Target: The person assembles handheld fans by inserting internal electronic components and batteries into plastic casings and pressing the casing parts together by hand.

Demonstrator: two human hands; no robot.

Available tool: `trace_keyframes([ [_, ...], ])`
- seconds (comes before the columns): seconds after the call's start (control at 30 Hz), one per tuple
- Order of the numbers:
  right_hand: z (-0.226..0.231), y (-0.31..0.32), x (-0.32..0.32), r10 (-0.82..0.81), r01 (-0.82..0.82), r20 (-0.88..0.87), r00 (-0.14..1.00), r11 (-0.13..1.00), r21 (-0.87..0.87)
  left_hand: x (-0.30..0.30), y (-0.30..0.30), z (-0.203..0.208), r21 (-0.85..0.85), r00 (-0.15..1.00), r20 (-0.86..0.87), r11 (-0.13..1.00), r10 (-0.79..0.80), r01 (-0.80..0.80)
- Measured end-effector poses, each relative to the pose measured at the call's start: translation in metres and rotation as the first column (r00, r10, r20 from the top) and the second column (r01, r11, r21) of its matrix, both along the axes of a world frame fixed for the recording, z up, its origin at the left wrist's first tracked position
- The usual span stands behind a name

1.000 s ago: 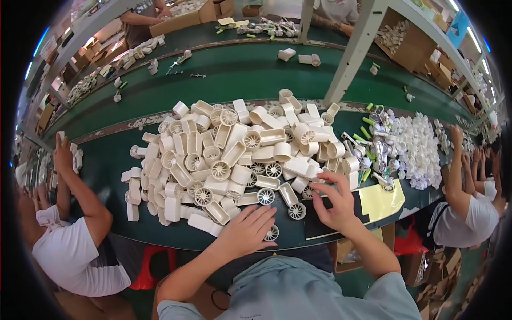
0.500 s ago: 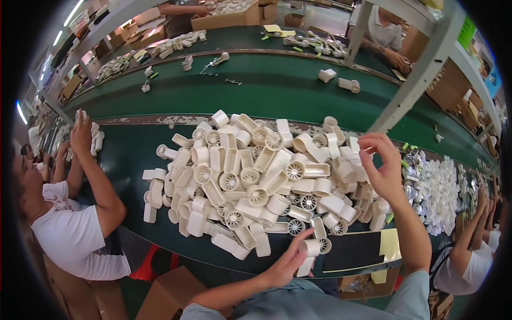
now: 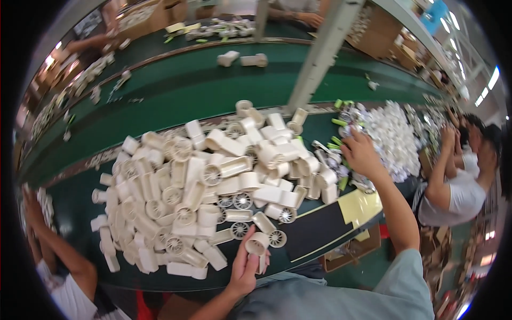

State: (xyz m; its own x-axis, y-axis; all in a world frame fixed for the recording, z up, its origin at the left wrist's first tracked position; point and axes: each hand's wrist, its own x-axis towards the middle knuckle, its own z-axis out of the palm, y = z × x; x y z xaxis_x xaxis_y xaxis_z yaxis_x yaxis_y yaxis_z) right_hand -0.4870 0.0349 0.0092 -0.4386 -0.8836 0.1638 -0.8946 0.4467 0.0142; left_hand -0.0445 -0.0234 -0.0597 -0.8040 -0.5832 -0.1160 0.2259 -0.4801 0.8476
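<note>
I count two bare hands at work over one dark green worktable. The left hand, low and near the table's front edge, is partly closed around one cream plastic casing, its round, hollow end facing up. The right hand reaches out to a cluster of silver-and-green parts, fingers bent and a little apart; I cannot tell whether they grip one. Between the left hand and the far edge spreads one big pile of cream casings, dozens of them, too overlapped to count exactly; several show round, spoked ends. Right of the held casing lie one black mat and, along its right side, glossy yellow sheeting. Past the right hand sits one heap of small white pieces, too many to count. Two more cream pieces lie near each other on the green belt beyond, left of one pale metal post. One open cardboard box stands below the table's front edge.
</note>
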Motion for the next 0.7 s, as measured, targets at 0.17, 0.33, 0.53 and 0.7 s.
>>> trace_keyframes([
  [0.17,0.019,0.018,-0.001,0.095,-0.090,0.075,0.993,0.994,-0.061,-0.009,0.006,0.000,-0.048,0.998,-0.011,0.997,0.067,-0.067],
  [0.33,0.031,0.043,-0.049,0.225,-0.219,0.114,0.968,0.974,-0.066,-0.011,0.008,0.008,-0.036,0.996,-0.019,0.996,0.084,-0.085],
  [0.53,0.049,0.035,-0.042,0.177,-0.151,0.086,0.980,0.957,-0.247,-0.006,0.007,0.007,-0.037,0.996,-0.032,0.996,0.081,-0.083],
  [0.7,0.100,0.028,0.046,0.352,-0.126,0.302,0.886,0.810,-0.573,-0.005,0.003,0.025,-0.066,0.998,-0.006,0.996,0.058,-0.058],
])
